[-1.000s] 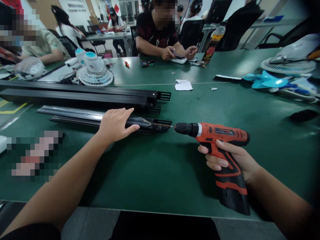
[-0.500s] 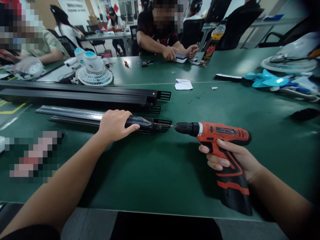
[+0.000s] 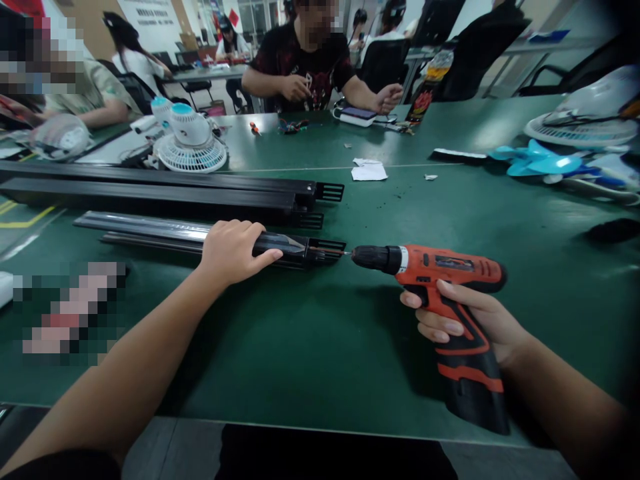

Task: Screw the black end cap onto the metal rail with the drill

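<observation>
Your right grip [image 3: 495, 327] wraps the drill [image 3: 445, 261] — probably heavy, best held by its handle; your left grip [image 3: 231, 253] clasps the black bar [image 3: 280, 244] on the tabletop [image 3: 300, 360], likely stiff, slick — bit [image 3: 346, 253] contact is unclear.

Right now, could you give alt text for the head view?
A right hand points an orange drill at the end of a black bar, held by the left hand on a green table. More bars and fan parts lie beyond.
</observation>
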`<state>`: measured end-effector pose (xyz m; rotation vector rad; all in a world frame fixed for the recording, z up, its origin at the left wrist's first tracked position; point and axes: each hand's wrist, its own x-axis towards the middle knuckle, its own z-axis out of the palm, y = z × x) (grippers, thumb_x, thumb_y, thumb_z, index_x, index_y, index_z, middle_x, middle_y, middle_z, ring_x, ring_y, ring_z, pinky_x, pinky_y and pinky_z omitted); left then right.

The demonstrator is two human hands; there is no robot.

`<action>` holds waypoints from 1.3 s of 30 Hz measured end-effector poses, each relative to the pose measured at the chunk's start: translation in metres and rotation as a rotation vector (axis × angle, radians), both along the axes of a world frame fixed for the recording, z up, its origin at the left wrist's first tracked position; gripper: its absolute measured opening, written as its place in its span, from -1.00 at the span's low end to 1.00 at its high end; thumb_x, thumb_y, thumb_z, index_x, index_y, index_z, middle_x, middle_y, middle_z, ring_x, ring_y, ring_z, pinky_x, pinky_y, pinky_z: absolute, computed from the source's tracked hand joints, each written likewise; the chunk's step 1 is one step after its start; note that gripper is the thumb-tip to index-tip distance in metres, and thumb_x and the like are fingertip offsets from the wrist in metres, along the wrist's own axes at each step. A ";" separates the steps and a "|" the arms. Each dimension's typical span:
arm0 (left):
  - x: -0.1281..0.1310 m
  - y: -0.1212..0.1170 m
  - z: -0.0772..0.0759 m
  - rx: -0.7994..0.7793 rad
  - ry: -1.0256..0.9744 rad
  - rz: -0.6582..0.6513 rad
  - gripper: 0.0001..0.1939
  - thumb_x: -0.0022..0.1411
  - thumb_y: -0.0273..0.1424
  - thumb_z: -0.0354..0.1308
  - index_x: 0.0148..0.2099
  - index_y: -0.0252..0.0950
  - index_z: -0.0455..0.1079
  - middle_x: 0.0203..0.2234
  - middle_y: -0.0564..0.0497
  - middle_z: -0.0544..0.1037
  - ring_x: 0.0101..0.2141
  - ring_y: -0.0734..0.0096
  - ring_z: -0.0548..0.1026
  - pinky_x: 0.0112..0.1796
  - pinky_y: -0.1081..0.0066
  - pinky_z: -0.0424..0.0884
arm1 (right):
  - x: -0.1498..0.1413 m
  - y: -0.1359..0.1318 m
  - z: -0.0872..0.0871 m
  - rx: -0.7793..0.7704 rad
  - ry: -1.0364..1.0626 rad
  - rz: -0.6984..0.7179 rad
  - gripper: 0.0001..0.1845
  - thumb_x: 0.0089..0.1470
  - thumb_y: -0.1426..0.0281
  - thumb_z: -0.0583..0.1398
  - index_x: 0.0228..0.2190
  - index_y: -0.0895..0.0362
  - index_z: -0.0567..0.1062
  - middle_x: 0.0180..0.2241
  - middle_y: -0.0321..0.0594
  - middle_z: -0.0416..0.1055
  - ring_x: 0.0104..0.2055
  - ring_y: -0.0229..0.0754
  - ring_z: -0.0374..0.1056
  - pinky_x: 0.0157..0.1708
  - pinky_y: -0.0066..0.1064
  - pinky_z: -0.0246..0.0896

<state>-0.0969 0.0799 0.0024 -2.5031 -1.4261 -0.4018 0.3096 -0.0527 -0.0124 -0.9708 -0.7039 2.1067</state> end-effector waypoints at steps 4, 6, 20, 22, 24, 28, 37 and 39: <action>0.001 0.000 0.002 -0.021 -0.001 0.006 -0.21 0.41 0.31 -0.16 -0.05 -0.23 0.61 -0.25 -0.20 0.70 -0.22 -0.09 0.61 -0.13 0.00 0.41 | 0.000 0.001 0.000 -0.007 0.007 0.001 -0.62 0.14 0.06 0.45 -0.28 0.12 0.61 -0.67 -0.43 0.18 -0.58 -0.28 0.07 -0.53 -0.45 0.30; 0.001 0.000 0.003 -0.027 0.006 0.007 -0.22 0.41 0.30 -0.16 -0.04 -0.22 0.61 -0.25 -0.19 0.70 -0.21 -0.09 0.61 -0.13 0.01 0.41 | 0.000 0.001 0.000 -0.015 0.005 -0.004 -0.62 0.13 0.06 0.46 -0.28 0.12 0.61 -0.67 -0.42 0.20 -0.59 -0.28 0.07 -0.53 -0.44 0.29; 0.001 0.000 0.003 -0.031 0.033 0.014 -0.12 0.42 0.33 -0.23 -0.02 -0.30 0.60 -0.24 -0.22 0.70 -0.21 -0.10 0.62 -0.12 0.00 0.41 | 0.000 0.001 -0.002 -0.052 0.025 -0.024 -0.61 0.08 0.08 0.49 -0.29 0.15 0.66 -0.68 -0.41 0.24 -0.60 -0.31 0.13 -0.53 -0.49 0.28; 0.002 0.000 0.002 -0.026 0.026 0.018 -0.13 0.41 0.33 -0.22 -0.02 -0.31 0.60 -0.25 -0.22 0.70 -0.21 -0.11 0.62 -0.11 -0.01 0.41 | 0.001 0.001 -0.002 -0.048 0.019 -0.036 -0.62 0.09 0.09 0.49 -0.29 0.14 0.66 -0.66 -0.39 0.28 -0.61 -0.30 0.12 -0.53 -0.47 0.29; 0.002 0.000 0.002 -0.020 0.019 0.024 -0.14 0.41 0.32 -0.20 -0.03 -0.30 0.60 -0.26 -0.22 0.69 -0.21 -0.11 0.61 -0.11 -0.01 0.41 | 0.001 0.000 -0.003 -0.042 0.016 -0.045 -0.64 0.10 0.10 0.49 -0.29 0.14 0.66 -0.64 -0.38 0.30 -0.62 -0.31 0.10 -0.53 -0.46 0.30; 0.002 -0.001 0.001 -0.011 0.015 0.024 -0.16 0.41 0.32 -0.20 -0.03 -0.30 0.60 -0.27 -0.22 0.68 -0.21 -0.12 0.61 -0.11 0.00 0.40 | 0.001 0.001 -0.003 -0.047 0.033 -0.053 -0.66 0.12 0.13 0.48 -0.29 0.15 0.68 -0.63 -0.38 0.31 -0.62 -0.32 0.10 -0.53 -0.47 0.32; 0.001 0.000 0.001 -0.003 0.039 0.014 -0.16 0.43 0.31 -0.22 -0.03 -0.30 0.58 -0.24 -0.23 0.68 -0.21 -0.11 0.59 -0.14 0.03 0.37 | -0.002 0.000 0.000 -0.045 0.033 -0.022 -0.62 0.11 0.09 0.49 -0.29 0.16 0.66 -0.66 -0.40 0.26 -0.59 -0.32 0.11 -0.52 -0.50 0.28; 0.001 0.000 0.001 -0.003 0.041 0.012 -0.15 0.43 0.31 -0.22 -0.03 -0.30 0.59 -0.24 -0.23 0.69 -0.21 -0.12 0.59 -0.14 0.02 0.37 | -0.002 -0.001 -0.001 -0.052 0.027 -0.038 -0.63 0.10 0.10 0.49 -0.29 0.15 0.66 -0.64 -0.39 0.28 -0.60 -0.33 0.08 -0.52 -0.50 0.28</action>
